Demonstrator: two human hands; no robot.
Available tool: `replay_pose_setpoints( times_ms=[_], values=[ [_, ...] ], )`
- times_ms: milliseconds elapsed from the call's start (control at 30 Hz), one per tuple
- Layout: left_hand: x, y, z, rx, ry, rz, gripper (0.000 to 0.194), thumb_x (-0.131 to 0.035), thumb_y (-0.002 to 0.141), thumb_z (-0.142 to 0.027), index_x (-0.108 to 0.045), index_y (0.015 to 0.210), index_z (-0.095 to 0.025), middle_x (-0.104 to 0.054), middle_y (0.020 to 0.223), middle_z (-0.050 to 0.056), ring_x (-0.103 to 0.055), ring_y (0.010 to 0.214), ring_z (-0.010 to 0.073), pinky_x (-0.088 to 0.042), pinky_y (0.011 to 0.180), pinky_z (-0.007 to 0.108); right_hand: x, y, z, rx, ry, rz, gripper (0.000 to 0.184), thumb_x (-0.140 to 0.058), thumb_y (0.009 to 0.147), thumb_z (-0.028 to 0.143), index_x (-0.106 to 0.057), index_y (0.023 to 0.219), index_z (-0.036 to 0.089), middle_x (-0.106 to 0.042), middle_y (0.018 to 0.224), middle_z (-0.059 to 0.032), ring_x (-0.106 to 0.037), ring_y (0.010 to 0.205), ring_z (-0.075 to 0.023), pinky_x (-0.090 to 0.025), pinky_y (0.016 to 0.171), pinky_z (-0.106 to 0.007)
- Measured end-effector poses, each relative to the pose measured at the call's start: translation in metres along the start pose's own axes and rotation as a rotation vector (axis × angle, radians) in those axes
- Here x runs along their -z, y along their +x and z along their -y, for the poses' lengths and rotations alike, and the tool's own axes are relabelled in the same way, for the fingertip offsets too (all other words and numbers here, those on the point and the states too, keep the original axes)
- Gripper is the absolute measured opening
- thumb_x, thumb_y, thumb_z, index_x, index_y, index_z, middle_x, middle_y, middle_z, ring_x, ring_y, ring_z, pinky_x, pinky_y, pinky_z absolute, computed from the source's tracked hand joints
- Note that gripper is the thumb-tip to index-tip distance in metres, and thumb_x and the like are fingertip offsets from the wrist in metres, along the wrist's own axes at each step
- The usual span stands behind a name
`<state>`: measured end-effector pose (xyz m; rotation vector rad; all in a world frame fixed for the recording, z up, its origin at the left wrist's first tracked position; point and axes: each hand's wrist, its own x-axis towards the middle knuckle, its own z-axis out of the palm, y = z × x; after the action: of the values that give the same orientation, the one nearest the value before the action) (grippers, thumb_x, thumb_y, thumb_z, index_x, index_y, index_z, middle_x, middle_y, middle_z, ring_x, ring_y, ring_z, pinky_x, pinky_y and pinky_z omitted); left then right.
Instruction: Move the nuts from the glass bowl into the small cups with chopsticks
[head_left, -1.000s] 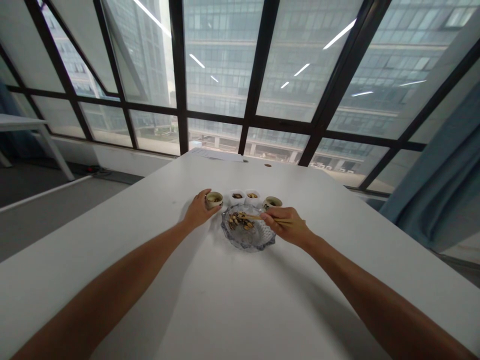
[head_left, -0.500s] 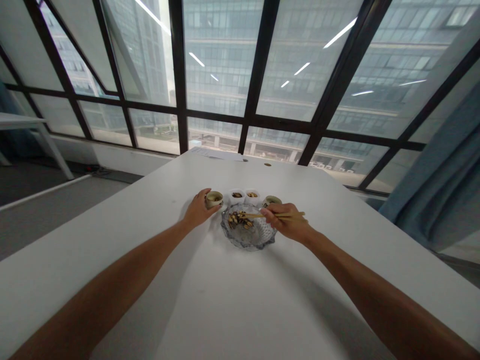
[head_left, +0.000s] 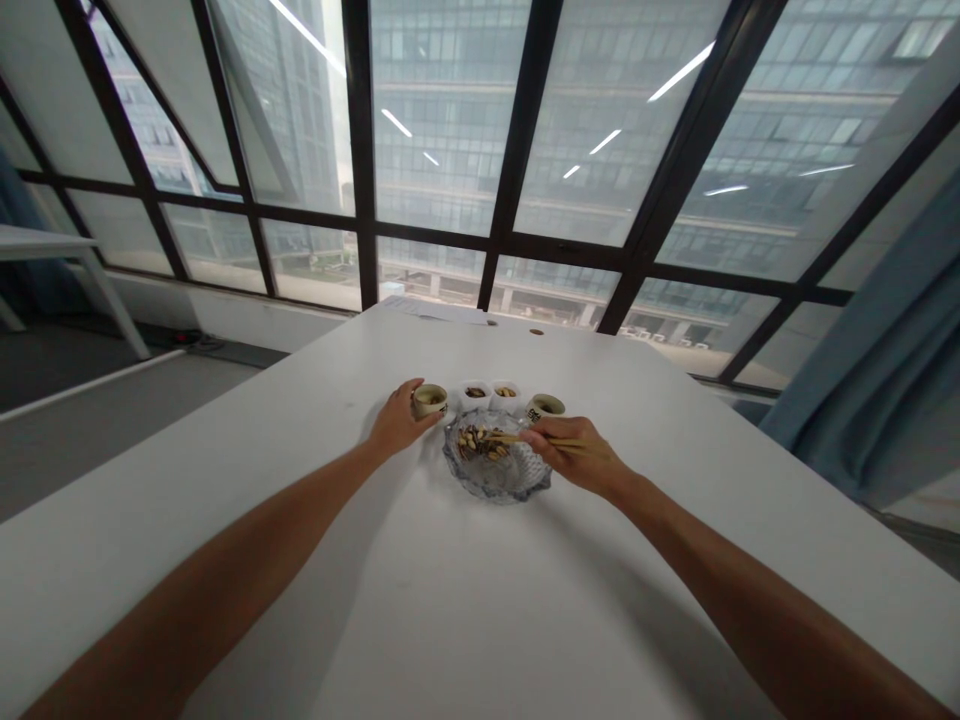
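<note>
Right, our left hand (head_left: 401,420) curls around a small cup (head_left: 431,411); our right hand (head_left: 579,455) grips chopsticks (head_left: 508,438), tips among the seeds (head_left: 480,445) in the glass bowl (head_left: 501,493), though whether they pinch one is too small to tell. Two white dishes (head_left: 475,404) sit just behind its rim. Table (head_left: 450,610) spreads wide on our side, side edges well apart from both hands.

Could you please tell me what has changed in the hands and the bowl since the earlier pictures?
Only slight changes: the chopsticks have shifted a little in the right hand, and the seed-like pieces in the glass bowl look slightly rearranged. Nothing was newly grasped or released. The left hand stays around the left cup.
</note>
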<state>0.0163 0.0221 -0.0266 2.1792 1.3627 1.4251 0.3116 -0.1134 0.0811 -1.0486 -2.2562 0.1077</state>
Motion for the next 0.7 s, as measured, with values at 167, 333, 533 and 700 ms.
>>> replay_pose_setpoints(
  times_ms=[167, 333, 533, 700],
  values=[
    [0.0010, -0.0002, -0.0005, 0.009, -0.012, 0.010, 0.068, -0.081, 0.075, -0.043, -0.052, 0.132, -0.022, -0.065, 0.131, 0.013, -0.064, 0.117, 0.0282, -0.051, 0.104, 0.047, 0.0027, 0.0010, 0.0012, 0.050, -0.022, 0.021, 0.056, -0.041, 0.105, 0.061, -0.063, 0.072, 0.020, -0.058, 0.062, -0.0001, -0.053, 0.054, -0.0120, -0.038, 0.054, -0.026],
    [0.0008, -0.0001, -0.0001, 0.003, -0.018, 0.005, 0.068, -0.081, 0.075, -0.042, -0.052, 0.133, -0.023, -0.065, 0.132, 0.012, -0.064, 0.117, 0.0272, -0.051, 0.103, 0.046, 0.0028, 0.0041, 0.0041, 0.070, -0.017, 0.053, 0.056, -0.040, 0.105, 0.061, -0.066, 0.076, 0.021, -0.061, 0.064, -0.0008, -0.054, 0.055, -0.0126, -0.039, 0.055, -0.027],
    [0.0009, -0.0003, -0.0018, 0.002, 0.002, 0.009, 0.067, -0.081, 0.075, -0.043, -0.052, 0.132, -0.021, -0.065, 0.132, 0.014, -0.064, 0.117, 0.0284, -0.051, 0.104, 0.048, 0.0027, 0.0012, 0.0052, 0.032, 0.010, 0.002, 0.055, -0.042, 0.105, 0.060, -0.061, 0.071, 0.021, -0.057, 0.059, 0.0002, -0.051, 0.051, -0.0117, -0.037, 0.052, -0.026],
    [0.0017, -0.0003, -0.0031, -0.002, 0.007, 0.016, 0.066, -0.080, 0.076, -0.042, -0.051, 0.132, -0.021, -0.065, 0.133, 0.014, -0.064, 0.116, 0.0285, -0.051, 0.103, 0.048, 0.0019, -0.0037, 0.0040, -0.037, 0.047, 0.007, 0.055, -0.042, 0.104, 0.059, -0.056, 0.067, 0.021, -0.057, 0.056, 0.0005, -0.053, 0.051, -0.0120, -0.039, 0.052, -0.026]
  ],
)
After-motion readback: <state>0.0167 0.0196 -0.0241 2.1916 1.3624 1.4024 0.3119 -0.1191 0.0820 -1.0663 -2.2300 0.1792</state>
